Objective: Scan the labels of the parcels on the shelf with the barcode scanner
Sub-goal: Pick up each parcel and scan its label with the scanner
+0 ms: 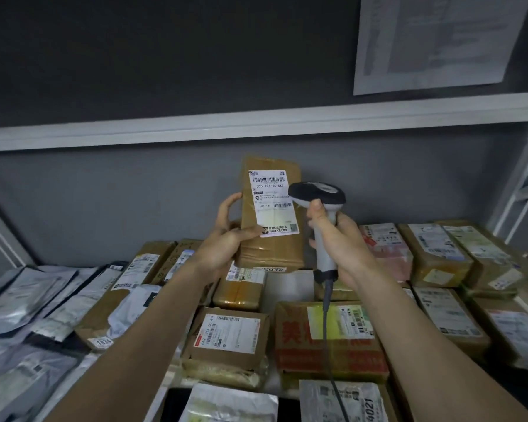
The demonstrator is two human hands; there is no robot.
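My left hand grips a tall brown taped parcel by its left edge and holds it upright above the shelf. Its white label, with barcodes, faces me. My right hand grips the handle of a grey and black barcode scanner. The scanner's head sits just right of the label, overlapping the parcel's right edge. Its grey cable hangs down over the parcels below.
Many labelled parcels cover the shelf: brown boxes in the middle and right, grey plastic mailers on the left. A white upper shelf board runs overhead. A printed sheet hangs on the dark wall.
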